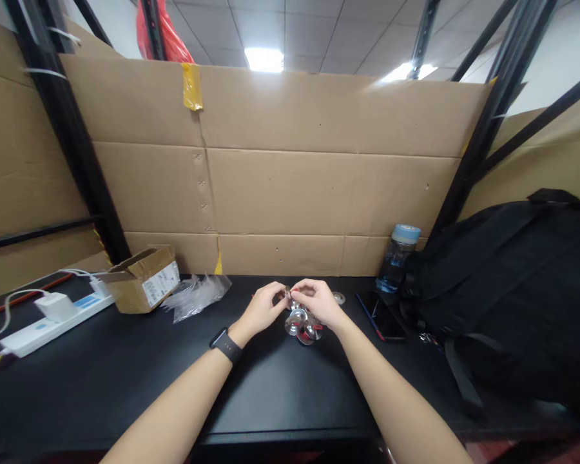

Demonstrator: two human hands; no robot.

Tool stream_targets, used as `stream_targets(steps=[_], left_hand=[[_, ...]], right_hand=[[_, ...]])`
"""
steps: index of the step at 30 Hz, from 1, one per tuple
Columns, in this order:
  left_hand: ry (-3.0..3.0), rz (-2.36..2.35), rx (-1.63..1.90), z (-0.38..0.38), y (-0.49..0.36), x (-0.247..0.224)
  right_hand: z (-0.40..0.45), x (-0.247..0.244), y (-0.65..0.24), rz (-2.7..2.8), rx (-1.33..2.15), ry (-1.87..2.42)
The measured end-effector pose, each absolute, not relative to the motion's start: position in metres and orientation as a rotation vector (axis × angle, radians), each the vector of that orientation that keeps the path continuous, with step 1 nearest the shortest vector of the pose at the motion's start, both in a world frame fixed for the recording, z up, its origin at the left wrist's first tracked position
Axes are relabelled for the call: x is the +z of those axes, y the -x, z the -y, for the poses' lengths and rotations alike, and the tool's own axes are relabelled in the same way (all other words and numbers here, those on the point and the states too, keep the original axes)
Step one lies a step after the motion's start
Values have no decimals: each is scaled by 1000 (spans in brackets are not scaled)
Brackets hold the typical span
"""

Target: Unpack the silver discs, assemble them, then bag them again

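Above the middle of the black table (174, 386), my two hands meet fingertip to fingertip. My left hand (263, 308), with a dark watch on its wrist, pinches a small round shiny piece (287, 294) between thumb and fingers. From the other side my right hand (321, 301) closes its thumb and forefinger at the same spot, where a bit of red shows; what it grips is too small to make out. Just below lie several round, shiny, silvery pieces with red parts (303, 327), clustered together. Another such disc (339, 298) rests behind my right hand.
Clear plastic bags (198, 296) and an opened cardboard box (147, 280) lie left, beside a white power strip (58, 322) with chargers. On the right are a phone (384, 317), a water bottle (397, 261) and a black backpack (512, 290). A cardboard wall (280, 193) closes the back.
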State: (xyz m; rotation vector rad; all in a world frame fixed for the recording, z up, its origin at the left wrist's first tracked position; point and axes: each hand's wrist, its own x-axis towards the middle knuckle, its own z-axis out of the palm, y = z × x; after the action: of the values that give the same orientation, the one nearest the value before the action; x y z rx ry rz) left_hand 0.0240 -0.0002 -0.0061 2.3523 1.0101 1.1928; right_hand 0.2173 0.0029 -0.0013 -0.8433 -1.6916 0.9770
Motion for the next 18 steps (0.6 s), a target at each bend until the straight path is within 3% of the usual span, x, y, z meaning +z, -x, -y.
stream_targets(steps=[7, 18], left_hand=[[-2425, -999, 1213, -1, -23, -8], [-2473, -988, 1222, -3, -20, -6]], right_hand=[[-5, -8, -214, 1718, 840, 878], [-1, -5, -216, 1841, 984, 808]])
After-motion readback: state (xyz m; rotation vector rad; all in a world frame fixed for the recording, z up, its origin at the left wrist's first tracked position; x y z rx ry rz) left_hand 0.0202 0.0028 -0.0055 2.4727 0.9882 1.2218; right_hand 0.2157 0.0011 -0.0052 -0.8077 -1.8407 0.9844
